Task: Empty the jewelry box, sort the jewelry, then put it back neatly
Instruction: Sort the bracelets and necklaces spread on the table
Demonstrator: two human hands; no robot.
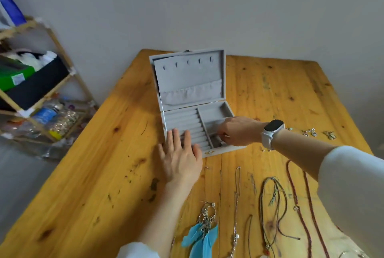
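A grey velvet jewelry box point(212, 110) stands open on the wooden table point(93, 174), its lid tilted back with hooks and a pocket. My left hand point(180, 158) lies flat with straight fingers on the box's front left corner, over the ring rolls. My right hand point(236, 131), with a white watch on the wrist, reaches into the front right compartment, and its fingertips pinch a small pale item there. Blue feather earrings point(199, 235), a silver chain point(236, 205), cord necklaces point(274, 199) and a red bead strand point(301, 205) lie in front. Small earrings point(311, 132) lie at the right.
A wooden shelf rack point(37, 83) with boxes, bottles and bags stands left of the table, against the grey wall. The table's left edge runs diagonally toward the rack. Bare tabletop lies left of the box and behind it on the right.
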